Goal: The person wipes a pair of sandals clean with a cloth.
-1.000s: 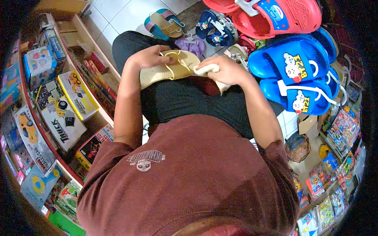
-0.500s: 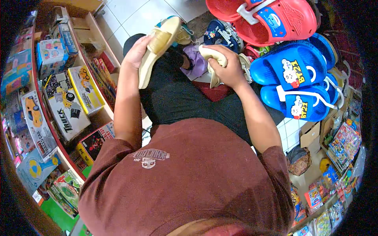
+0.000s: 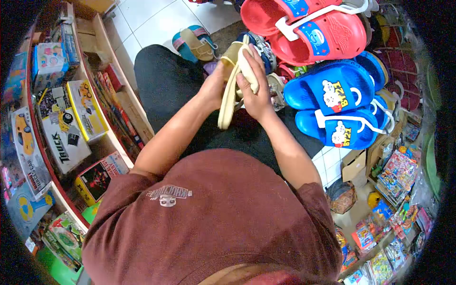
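Observation:
My left hand (image 3: 213, 89) is closed around the strap side of a cream slide sandal (image 3: 227, 107), which stands on edge in front of me. Against the sandal's other face, my right hand (image 3: 259, 92) presses what looks like a pale folded cloth (image 3: 248, 73), its fingers wrapped over it. My left fingers are partly hidden behind the sandal. Past the hands, a teal and beige pair of sandals (image 3: 195, 43) lies on the floor near my knee.
Blue slides (image 3: 339, 90) and red clogs (image 3: 327, 40) with white hangers are close on my right. A shelf of boxed toys, including a truck box (image 3: 61, 133), runs along the left. An opened cardboard box (image 3: 355, 166) and packaged goods (image 3: 401, 173) stand at lower right.
My left hand has brought the sandal rightward and down, turning it on edge. My right hand has moved slightly left, and the cloth now meets the sandal. The camera view has shifted.

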A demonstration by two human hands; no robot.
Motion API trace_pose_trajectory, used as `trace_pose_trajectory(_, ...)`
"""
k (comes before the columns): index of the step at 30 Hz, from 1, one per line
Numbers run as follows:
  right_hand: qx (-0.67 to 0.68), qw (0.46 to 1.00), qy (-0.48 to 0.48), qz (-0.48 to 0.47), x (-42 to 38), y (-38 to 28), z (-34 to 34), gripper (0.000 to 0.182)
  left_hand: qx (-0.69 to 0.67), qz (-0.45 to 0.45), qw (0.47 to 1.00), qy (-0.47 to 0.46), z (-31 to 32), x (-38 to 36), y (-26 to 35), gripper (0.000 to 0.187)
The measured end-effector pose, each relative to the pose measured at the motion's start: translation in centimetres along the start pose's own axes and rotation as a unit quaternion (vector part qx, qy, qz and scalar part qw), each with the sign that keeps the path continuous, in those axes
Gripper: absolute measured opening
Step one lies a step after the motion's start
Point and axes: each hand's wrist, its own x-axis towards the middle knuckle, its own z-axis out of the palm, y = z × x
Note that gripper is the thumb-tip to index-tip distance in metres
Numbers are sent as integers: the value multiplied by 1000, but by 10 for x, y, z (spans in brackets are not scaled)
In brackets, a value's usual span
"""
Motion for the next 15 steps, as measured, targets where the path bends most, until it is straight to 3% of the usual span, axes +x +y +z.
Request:
trace_pose_trajectory(3,-99,993,-59,9,-9,7,1,59,82,89,993,12,-18,26,-6,69)
trace_pose_trajectory(4,-123,989,-75,-16,-8,6,1,60,-36,50,998,-20,-21,31,0,74)
trace_pose_trajectory(7,-151,977,-140,-54,-8,3,4,65,-105,3,990,-90,-31,28,7,86)
trace_pose_trajectory(8,-184,968,-158,-65,-7,0,6,64,-106,-43,990,-86,-33,28,10,87)
trace_pose_trajectory(9,-215,958,-175,-77,-5,-2,7,64,-158,-56,974,-152,-48,44,6,80)
trace_pose_trajectory(11,-277,948,-123,-100,4,12,12,61,-187,-58,954,-225,-69,67,3,74)
trace_pose_trajectory(12,-229,966,-59,-109,11,24,14,60,-147,-46,971,-185,-64,64,5,72)
trace_pose_trajectory(14,-231,972,-24,-31,8,24,15,62,-67,-21,992,-103,-48,51,6,68)
trace_pose_trajectory(15,-208,978,-4,-12,5,27,17,63,-70,-34,991,-110,-50,51,3,70)
